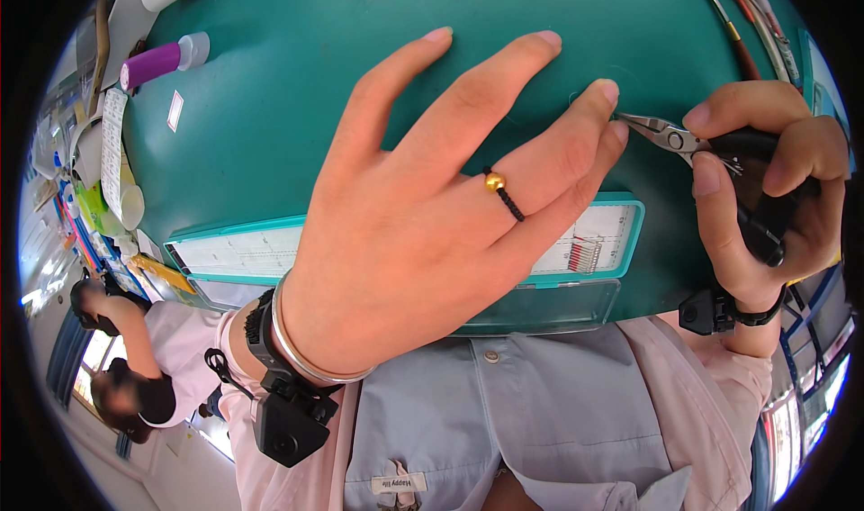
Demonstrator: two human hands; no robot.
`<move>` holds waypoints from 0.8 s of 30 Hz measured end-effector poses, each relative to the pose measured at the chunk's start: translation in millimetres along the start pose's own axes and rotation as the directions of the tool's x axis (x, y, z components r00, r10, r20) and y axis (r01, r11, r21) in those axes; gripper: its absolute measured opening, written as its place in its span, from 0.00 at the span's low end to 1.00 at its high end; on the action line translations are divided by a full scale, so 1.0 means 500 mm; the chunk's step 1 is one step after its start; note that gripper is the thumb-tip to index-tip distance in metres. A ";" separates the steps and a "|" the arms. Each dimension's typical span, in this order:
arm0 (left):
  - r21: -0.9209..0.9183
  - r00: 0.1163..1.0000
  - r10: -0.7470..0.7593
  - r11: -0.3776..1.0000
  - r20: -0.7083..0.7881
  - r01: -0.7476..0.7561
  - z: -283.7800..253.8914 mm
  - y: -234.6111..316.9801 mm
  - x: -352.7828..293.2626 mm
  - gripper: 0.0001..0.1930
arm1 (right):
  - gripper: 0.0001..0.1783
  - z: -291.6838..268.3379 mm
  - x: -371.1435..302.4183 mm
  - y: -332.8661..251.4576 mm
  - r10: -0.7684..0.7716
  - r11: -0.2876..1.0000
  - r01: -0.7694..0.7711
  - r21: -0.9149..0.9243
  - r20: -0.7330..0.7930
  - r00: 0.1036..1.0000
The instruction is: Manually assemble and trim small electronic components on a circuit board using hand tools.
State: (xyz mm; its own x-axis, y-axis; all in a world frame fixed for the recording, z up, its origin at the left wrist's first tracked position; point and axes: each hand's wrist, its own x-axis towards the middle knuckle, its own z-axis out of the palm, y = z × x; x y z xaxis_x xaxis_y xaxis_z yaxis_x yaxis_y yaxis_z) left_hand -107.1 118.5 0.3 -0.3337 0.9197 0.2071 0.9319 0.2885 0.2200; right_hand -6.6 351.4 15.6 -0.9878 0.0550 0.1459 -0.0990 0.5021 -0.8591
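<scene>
- Left hand (pixel 423 214): back up, fingers spread above the worktop (pixel 279 79); whether it pinches anything, I cannot tell.
- Right hand (pixel 804 157): curled around pliers (pixel 671 139), tips leftward.

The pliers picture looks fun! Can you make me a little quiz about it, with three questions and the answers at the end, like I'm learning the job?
1. Which hand holds the pliers?
2. True or false: the black ring on the left hand has a blue bead.
3. Choose one: what colour is the edge of the long case? A) pink B) turquoise C) yellow

Key:
1. The right hand.
2. False: the bead is gold.
3. B, turquoise.
</scene>
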 end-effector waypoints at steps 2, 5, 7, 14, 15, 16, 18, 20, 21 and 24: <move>-0.014 1.000 0.019 1.000 -0.009 -0.019 0.002 -0.002 0.007 0.30 | 0.21 -0.008 -0.001 -0.006 0.007 1.000 -0.007 -0.019 -0.006 1.000; 0.013 1.000 -0.002 1.000 0.008 0.002 0.001 0.000 -0.004 0.30 | 0.21 0.006 0.001 0.006 -0.020 1.000 0.020 0.011 0.003 1.000; 0.012 1.000 0.005 1.000 -0.001 -0.005 0.005 -0.001 -0.004 0.30 | 0.21 0.004 0.000 0.004 -0.015 1.000 0.015 0.011 0.001 1.000; 0.147 0.986 0.148 0.980 -0.072 -0.136 0.025 -0.022 0.005 0.30 | 0.21 0.003 0.002 0.005 -0.036 0.999 0.037 -0.029 0.029 0.999; 0.142 0.986 0.152 0.980 -0.074 -0.141 0.023 -0.021 0.007 0.30 | 0.21 -0.001 0.002 0.001 -0.036 0.998 0.037 -0.042 0.032 0.999; 0.136 0.985 0.155 0.980 -0.071 -0.144 0.021 -0.020 0.009 0.30 | 0.21 -0.004 0.002 -0.002 -0.030 0.998 0.032 -0.048 0.029 0.999; 0.137 0.987 0.150 0.981 -0.061 -0.140 0.019 -0.020 0.007 0.30 | 0.21 0.002 0.007 -0.003 -0.077 0.995 0.079 -0.068 0.037 0.996; 0.157 0.990 0.138 0.979 -0.034 -0.131 0.017 -0.022 -0.002 0.30 | 0.21 0.013 0.012 0.003 -0.104 0.992 0.107 -0.062 0.053 0.993; 0.149 0.988 0.146 0.979 -0.041 -0.139 0.014 -0.023 0.003 0.30 | 0.21 0.008 0.012 -0.004 -0.109 0.990 0.114 -0.088 0.060 0.992; 0.104 0.986 0.166 0.981 -0.021 -0.163 -0.006 -0.018 0.014 0.30 | 0.22 0.000 0.008 -0.010 -0.088 0.988 0.094 -0.124 0.050 0.995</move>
State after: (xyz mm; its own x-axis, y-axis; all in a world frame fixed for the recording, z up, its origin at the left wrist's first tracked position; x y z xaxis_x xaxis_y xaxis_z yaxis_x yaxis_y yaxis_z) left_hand -118.1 121.6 2.5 -0.1776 0.9489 0.2610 0.9834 0.1612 0.0831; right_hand -10.0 349.2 20.3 -0.9799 -0.0325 0.1969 -0.1757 0.6082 -0.7741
